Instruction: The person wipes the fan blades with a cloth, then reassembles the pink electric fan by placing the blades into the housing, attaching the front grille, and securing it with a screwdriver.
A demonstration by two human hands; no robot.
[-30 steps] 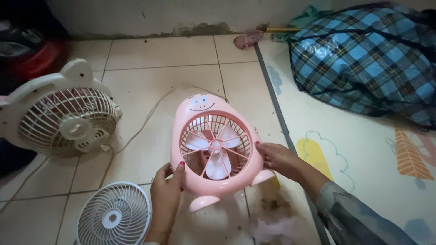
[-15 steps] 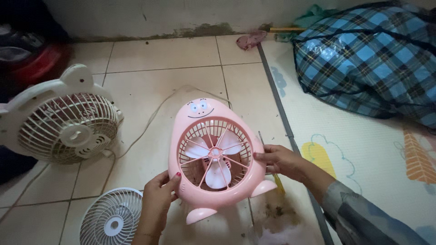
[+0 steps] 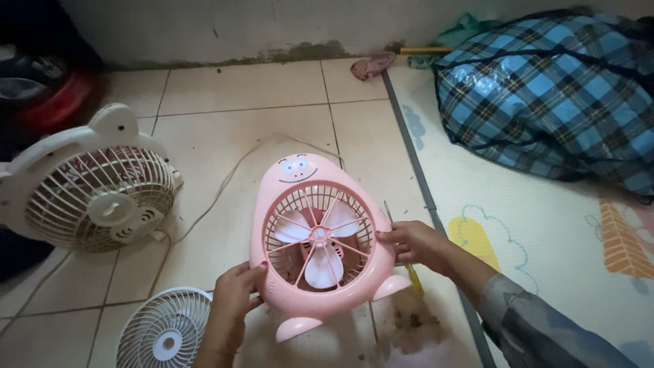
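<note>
A small pink fan (image 3: pixel 315 238) with a cartoon face, a round grille and pale blades stands on its two feet on the tiled floor. My left hand (image 3: pixel 233 298) grips its lower left rim. My right hand (image 3: pixel 415 243) holds its right edge, fingertips on the rim. A thin screwdriver with a yellow handle (image 3: pixel 411 276) lies on the floor just behind and under my right hand, partly hidden by it.
A white bear-eared fan (image 3: pixel 88 184) stands at the left. A loose white fan grille (image 3: pixel 163 332) lies bottom left. A thin cord (image 3: pixel 218 191) runs across the tiles. A blue plaid bag (image 3: pixel 552 88) rests on a patterned play mat (image 3: pixel 545 225) at right. Dust lies below the fan.
The pink fan has shifted slightly in my hands and its blades have turned. Both hands keep their grip on its sides. The view has drifted a little.
</note>
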